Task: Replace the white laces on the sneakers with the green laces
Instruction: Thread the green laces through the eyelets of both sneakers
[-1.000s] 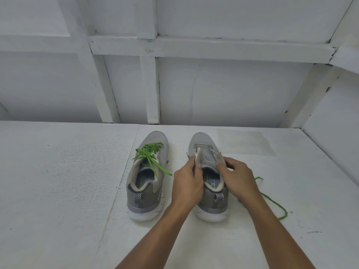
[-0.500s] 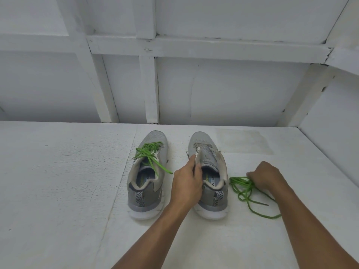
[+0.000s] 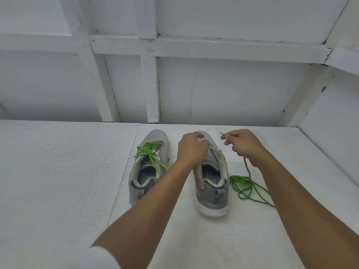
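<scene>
White tabletop [image 3: 58, 191] holds the left sneaker [image 3: 149, 171], already laced green. Beside it the left hand [image 3: 191, 150] grips the unlaced right sneaker [image 3: 211, 183]. The right hand [image 3: 244, 146] pinches the tip of the green lace [image 3: 244, 183], the rest coiled alongside. Probable next move: thread the lowest eyelet.

partial letters "FO" on left sneaker insole [image 3: 146, 177], "Y FO" on right sneaker insole [image 3: 212, 177]

A white, rough-textured table [image 3: 58, 181] runs back to a white panelled wall [image 3: 233, 90] crossed by painted wooden battens [image 3: 194, 46]. A seam [image 3: 125, 171] splits the tabletop.
</scene>
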